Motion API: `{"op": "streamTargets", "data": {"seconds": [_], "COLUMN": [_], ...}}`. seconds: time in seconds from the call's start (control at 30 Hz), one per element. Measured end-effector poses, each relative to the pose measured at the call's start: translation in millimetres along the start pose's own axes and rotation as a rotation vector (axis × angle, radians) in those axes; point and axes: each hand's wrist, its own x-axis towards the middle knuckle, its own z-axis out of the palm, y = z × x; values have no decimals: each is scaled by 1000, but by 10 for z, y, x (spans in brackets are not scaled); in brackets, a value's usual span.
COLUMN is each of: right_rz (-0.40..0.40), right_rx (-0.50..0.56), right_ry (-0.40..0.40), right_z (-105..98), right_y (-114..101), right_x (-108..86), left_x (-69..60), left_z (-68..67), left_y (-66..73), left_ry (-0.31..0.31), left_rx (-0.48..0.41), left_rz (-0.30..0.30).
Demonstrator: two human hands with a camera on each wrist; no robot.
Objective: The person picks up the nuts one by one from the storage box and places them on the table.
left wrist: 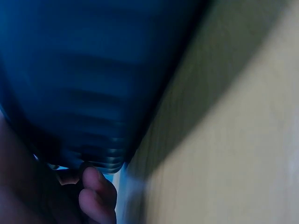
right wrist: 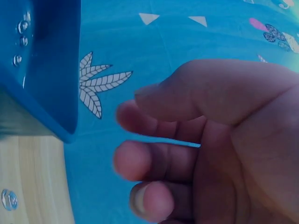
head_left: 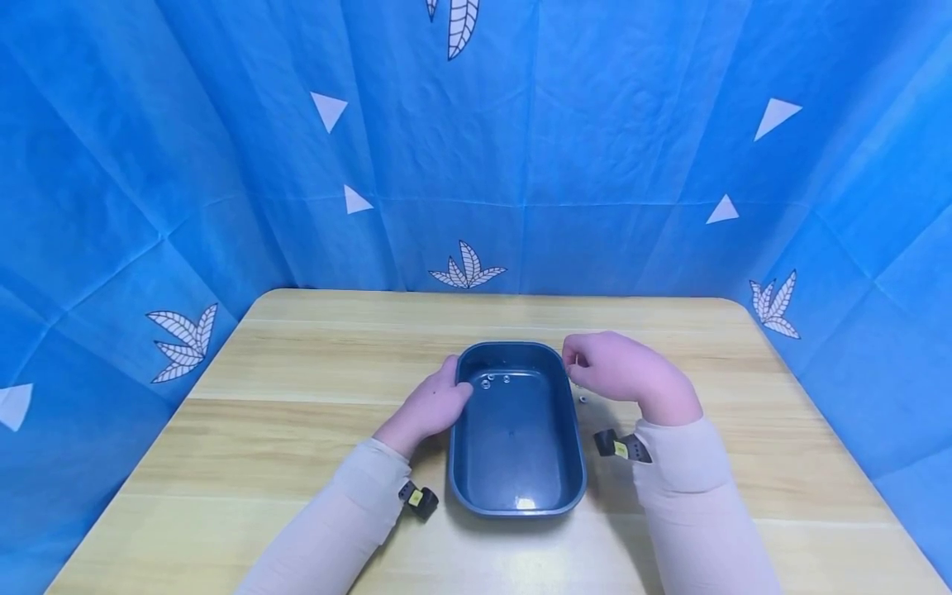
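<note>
A dark blue rectangular tray point(head_left: 513, 514) lies on the table with several small clear pieces point(head_left: 486, 383) near its far left corner. My left hand point(head_left: 431, 402) grips its left rim, thumb over the edge; in the left wrist view the fingers are against the underside of the tray point(left wrist: 93, 60). Beside the far right corner is my right hand point(head_left: 621, 368), its fingers curled and thumb close to the index finger. No held thing shows in the right hand point(right wrist: 215, 140). A small clear piece point(head_left: 583, 399) lies on the table below it.
The wooden table point(head_left: 297, 347) has a blue curtain point(head_left: 446, 149) behind it and at both sides, printed with white leaves and triangles. A black wrist device point(head_left: 420, 500) sits at the left sleeve, another device point(head_left: 617, 445) at the right.
</note>
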Motion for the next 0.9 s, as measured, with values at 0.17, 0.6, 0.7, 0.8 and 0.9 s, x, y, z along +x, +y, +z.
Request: {"op": "streamTargets", "data": {"seconds": [0.17, 0.6, 0.7, 0.8, 0.9], "right_rz": [-16, -51, -56, -53, -57], "right_rx": [-30, -102, -110, -113, -114], "right_ry": [32, 24, 18, -8, -39], "right_z": [23, 164, 205, 240, 262], "right_y": [-81, -341, -375, -398, -424], "right_x": [41, 249, 296, 334, 362], "left_x": [3, 2, 2, 1, 1], "left_z": [-4, -1, -4, -7, -10], "left_y": [11, -9, -9, -6, -4], "left_ry": [-2, -2, -3, -7, -11], "left_rx": [-1, 1, -3, -8, -14], "left_rz": [-6, -2, 2, 1, -5]}}
